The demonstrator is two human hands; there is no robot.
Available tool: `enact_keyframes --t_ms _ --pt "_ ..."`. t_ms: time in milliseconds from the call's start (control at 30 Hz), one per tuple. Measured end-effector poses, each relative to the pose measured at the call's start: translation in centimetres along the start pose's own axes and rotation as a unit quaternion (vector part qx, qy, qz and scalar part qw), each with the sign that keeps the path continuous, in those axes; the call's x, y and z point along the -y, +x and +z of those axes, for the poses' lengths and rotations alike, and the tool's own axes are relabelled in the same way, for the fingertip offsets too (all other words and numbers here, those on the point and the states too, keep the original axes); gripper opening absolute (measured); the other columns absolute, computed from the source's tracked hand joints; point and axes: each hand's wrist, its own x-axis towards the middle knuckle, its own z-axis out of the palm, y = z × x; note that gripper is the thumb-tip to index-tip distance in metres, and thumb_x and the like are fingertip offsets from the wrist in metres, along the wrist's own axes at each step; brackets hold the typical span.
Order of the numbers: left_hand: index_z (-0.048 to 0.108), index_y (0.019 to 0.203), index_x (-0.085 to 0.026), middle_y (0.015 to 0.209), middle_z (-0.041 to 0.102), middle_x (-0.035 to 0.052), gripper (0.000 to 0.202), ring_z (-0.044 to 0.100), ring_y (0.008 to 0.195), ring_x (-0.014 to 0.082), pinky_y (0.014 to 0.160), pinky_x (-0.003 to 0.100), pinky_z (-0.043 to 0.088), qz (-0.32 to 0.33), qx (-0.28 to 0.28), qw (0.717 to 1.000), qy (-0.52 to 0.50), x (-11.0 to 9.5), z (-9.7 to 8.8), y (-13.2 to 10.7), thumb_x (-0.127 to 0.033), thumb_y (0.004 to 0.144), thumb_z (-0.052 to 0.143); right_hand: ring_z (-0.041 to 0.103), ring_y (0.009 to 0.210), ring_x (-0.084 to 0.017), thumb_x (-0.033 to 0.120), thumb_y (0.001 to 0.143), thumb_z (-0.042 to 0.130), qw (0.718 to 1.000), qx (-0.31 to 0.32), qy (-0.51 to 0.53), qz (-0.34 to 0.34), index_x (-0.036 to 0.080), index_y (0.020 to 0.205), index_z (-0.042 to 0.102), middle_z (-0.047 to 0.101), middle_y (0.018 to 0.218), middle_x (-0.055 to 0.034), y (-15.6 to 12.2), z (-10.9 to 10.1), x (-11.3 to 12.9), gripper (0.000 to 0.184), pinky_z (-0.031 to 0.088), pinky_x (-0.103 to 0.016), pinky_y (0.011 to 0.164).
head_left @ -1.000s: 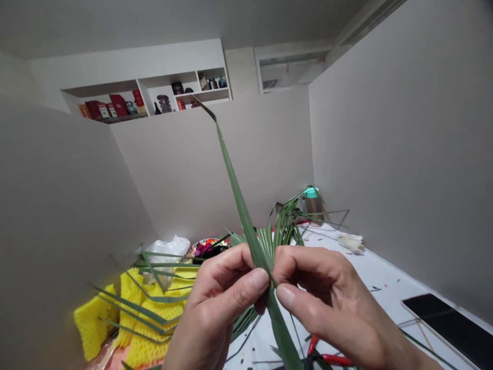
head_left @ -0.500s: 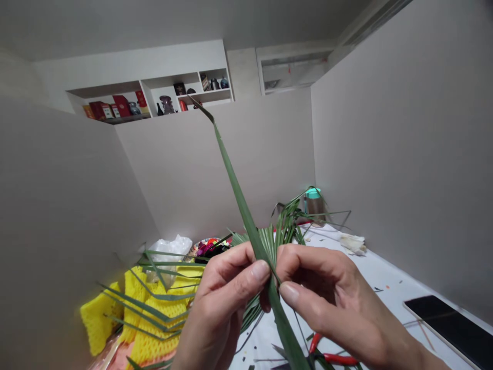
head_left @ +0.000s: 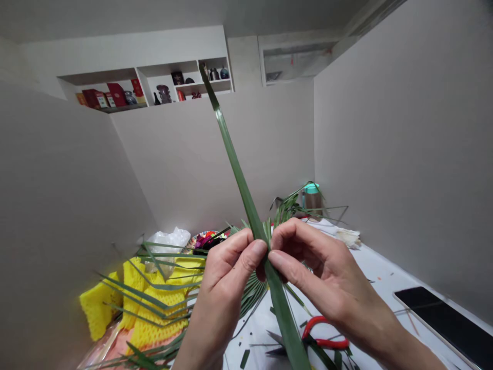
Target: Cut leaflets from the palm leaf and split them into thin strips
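Leaf blade (head_left: 239,174): here in the head view it slants from 11 o'clock, past centre, and out of frame between 5 and 6, with both hands on it.
Left hand (head_left: 225,277): between 6 and 7 o'clock, we have thumb and forefinger clamped across the blade.
Right hand (head_left: 331,282): between 4 and 5 o'clock, fingertips pinched together on the blade's right edge, close beside the other thumb.
Blade so far: one long piece, no knot or weave in sight; we judge this an early stage, most of the length left plain, though the lower end is beyond our view.
Snippets (head_left: 244,358): at 6 o'clock, small green offcuts on the white tablecloth (head_left: 379,303), so we reckon some cutting is done.
Scissors (head_left: 325,343): at 5 o'clock, red looped handles, pointed blades parted, nobody holding them.
Blade surface: smooth, glossy, tapering, and look, a crease up top where it turns darker.
Palm fan (head_left: 252,298): behind the hands at 6 o'clock, pleated into narrow ribs.
Yellow mesh (head_left: 154,311): between 7 and 8 o'clock, springy-looking and full of holes, bent leaf strips (head_left: 140,303) lying across.
Plastic bag (head_left: 171,239): at 8 o'clock, crinkled and translucent.
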Motion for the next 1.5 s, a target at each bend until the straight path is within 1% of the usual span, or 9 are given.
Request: enact_keyframes --t_ms 133,333,467,633,800,933,1100,1333,1500 --pt "0.059 0.072 -0.022 0.073 0.049 -0.0024 0.027 0.045 0.074 0.0152 0.071 0.026 0.038 0.017 0.006 1.000 0.008 0.2 -0.2 0.4 -0.036 0.095 0.059 0.055 0.065 -0.010 0.021 0.095 0.057 0.994 0.034 0.087 0.058 0.020 0.084 0.057 0.057 0.075 0.0035 0.4 -0.1 -0.2 0.011 0.045 -0.021 0.058" --pt "0.050 0.066 -0.021 0.066 0.044 -0.0045 0.032 0.039 0.065 0.0136 0.061 0.026 0.032 0.066 -0.044 0.988 0.130 0.0 -0.4 1.1 -0.030 0.095 0.059 0.059 0.070 -0.011 0.019 0.090 0.064 0.988 0.028 0.122 0.092 0.019 0.086 0.060 0.060 0.078 0.0031 1.1 -0.1 -1.5 0.006 0.049 -0.024 0.067" --pt "0.055 0.070 -0.021 0.067 0.049 -0.0042 0.025 0.041 0.067 0.0138 0.062 0.027 0.032 0.050 -0.044 0.994 0.082 0.3 -0.4 1.6 -0.029 0.092 0.062 0.058 0.073 -0.012 0.023 0.093 0.063 0.983 0.042 0.148 0.102 0.019 0.085 0.058 0.059 0.078 0.0027 1.6 -0.3 -2.4 0.010 0.048 -0.024 0.068" --pt "0.054 0.068 -0.020 0.065 0.049 -0.0039 0.025 0.044 0.064 0.0128 0.061 0.025 0.035 0.027 0.003 0.999 0.024 0.5 -0.8 1.9 -0.024 0.091 0.061 0.057 0.073 -0.011 0.020 0.089 0.068 0.974 0.072 0.180 0.120 0.019 0.084 0.058 0.058 0.078 0.0028 1.9 -0.3 -2.9 0.011 0.047 -0.024 0.070" --pt "0.053 0.068 -0.019 0.067 0.047 -0.0035 0.025 0.044 0.068 0.0128 0.065 0.024 0.037 0.010 0.028 0.999 -0.023 0.8 -1.2 2.1 -0.026 0.089 0.063 0.053 0.078 -0.011 0.025 0.088 0.072 0.969 0.053 0.213 0.115 0.023 0.094 0.057 0.056 0.085 0.0043 1.4 0.1 -3.2 0.016 0.045 -0.022 0.069" --pt "0.054 0.072 -0.019 0.069 0.049 -0.0030 0.020 0.048 0.071 0.0136 0.067 0.024 0.039 -0.013 0.053 0.997 -0.054 1.0 -1.3 2.1 -0.026 0.089 0.063 0.049 0.080 -0.011 0.026 0.092 0.067 0.967 0.050 0.224 0.108 0.025 0.094 0.057 0.052 0.085 0.0045 1.2 0.3 -3.0 0.010 0.043 -0.020 0.069" --pt "0.056 0.074 -0.018 0.071 0.047 -0.0032 0.019 0.043 0.070 0.0118 0.068 0.023 0.038 -0.025 0.051 0.996 -0.076 0.8 -1.3 1.9 -0.025 0.089 0.065 0.049 0.080 -0.011 0.023 0.092 0.066 0.966 0.054 0.232 0.099 0.026 0.094 0.057 0.051 0.086 0.0043 1.2 0.1 -2.7 0.009 0.043 -0.020 0.070" --pt "0.060 0.078 -0.016 0.074 0.051 -0.0013 0.018 0.045 0.071 0.0121 0.067 0.023 0.039 -0.034 0.077 0.992 -0.099 0.8 -1.6 1.7 -0.028 0.090 0.063 0.048 0.076 -0.011 0.024 0.091 0.066 0.961 0.066 0.257 0.082 0.024 0.093 0.055 0.050 0.080 0.0045 1.0 0.0 -2.4 0.011 0.043 -0.021 0.069" --pt "0.059 0.074 -0.017 0.071 0.050 -0.0020 0.019 0.045 0.070 0.0124 0.066 0.023 0.039 -0.016 0.068 0.994 -0.088 0.8 -1.3 1.9 -0.027 0.089 0.065 0.057 0.078 -0.012 0.027 0.092 0.066 0.974 0.047 0.202 0.089 0.022 0.095 0.058 0.058 0.085 0.0021 1.0 0.0 -2.3 0.010 0.046 -0.021 0.068"
